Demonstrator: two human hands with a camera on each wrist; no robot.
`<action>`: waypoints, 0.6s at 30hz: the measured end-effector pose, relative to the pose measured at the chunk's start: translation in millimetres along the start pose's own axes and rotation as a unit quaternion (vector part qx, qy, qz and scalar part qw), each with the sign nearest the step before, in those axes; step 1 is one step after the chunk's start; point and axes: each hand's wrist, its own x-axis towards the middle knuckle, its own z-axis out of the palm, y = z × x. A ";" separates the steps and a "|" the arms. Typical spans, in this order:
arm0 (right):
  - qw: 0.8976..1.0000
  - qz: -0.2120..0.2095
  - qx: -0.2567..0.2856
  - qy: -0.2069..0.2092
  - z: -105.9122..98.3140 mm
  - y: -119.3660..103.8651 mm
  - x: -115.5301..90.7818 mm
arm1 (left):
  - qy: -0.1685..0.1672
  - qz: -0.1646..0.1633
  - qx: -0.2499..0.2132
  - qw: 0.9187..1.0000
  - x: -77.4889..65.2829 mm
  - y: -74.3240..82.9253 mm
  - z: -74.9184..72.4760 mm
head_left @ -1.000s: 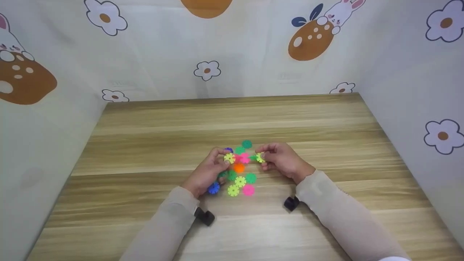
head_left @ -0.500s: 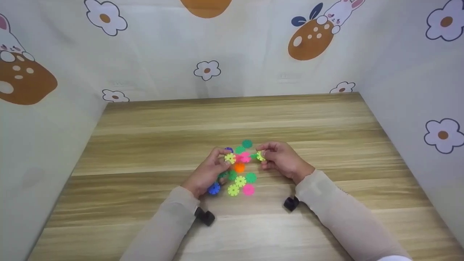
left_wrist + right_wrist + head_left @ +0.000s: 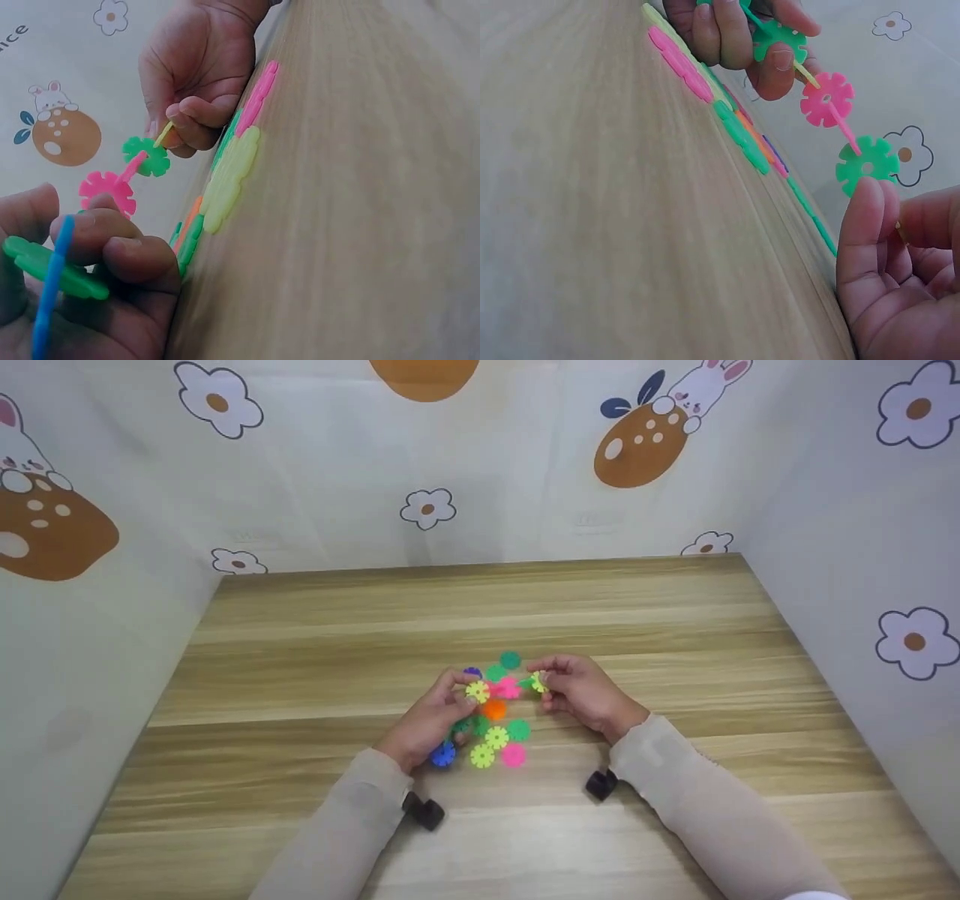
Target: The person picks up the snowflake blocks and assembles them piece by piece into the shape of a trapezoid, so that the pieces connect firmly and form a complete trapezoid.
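Between both hands stretches a chain of notched plastic interlocking discs, joined slot to slot. My left hand (image 3: 431,716) holds its left part, thumb and fingers around a yellow disc (image 3: 478,692) and a green disc (image 3: 780,39). Behind those fingers, a blue disc (image 3: 49,292) crosses another green disc (image 3: 75,279) near the palm. Two pink discs, one facing the right wrist camera (image 3: 838,90), follow in the middle, then a green disc (image 3: 142,160). My right hand (image 3: 592,694) pinches the yellow disc (image 3: 538,682) at the right end; its fingers partly cover it.
Loose discs lie flat on the wooden table (image 3: 337,622) below the chain: orange (image 3: 494,709), pink (image 3: 514,754), yellow (image 3: 482,756), and several green ones, including one farther back (image 3: 510,660). A patterned cloth (image 3: 510,457) encloses the back and sides.
Both hands keep their hold on the chain and stay nearly in place. The whole head view has shifted very slightly; the loose discs lie as before.
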 end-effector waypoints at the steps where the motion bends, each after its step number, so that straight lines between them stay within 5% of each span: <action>1: 1.000 0.001 -0.001 -0.002 0.6 0.0 -0.1 | -0.001 0.003 0.007 1.000 0.0 -0.2 0.0; 10: 1.000 0.000 -0.003 0.000 16.5 -3.0 -6.6 | -0.008 0.006 0.013 1.000 0.8 -0.7 -0.3; 18: 0.995 -0.043 -0.092 0.000 23.1 -1.6 -9.6 | -0.020 0.000 0.013 1.000 0.8 -0.5 0.0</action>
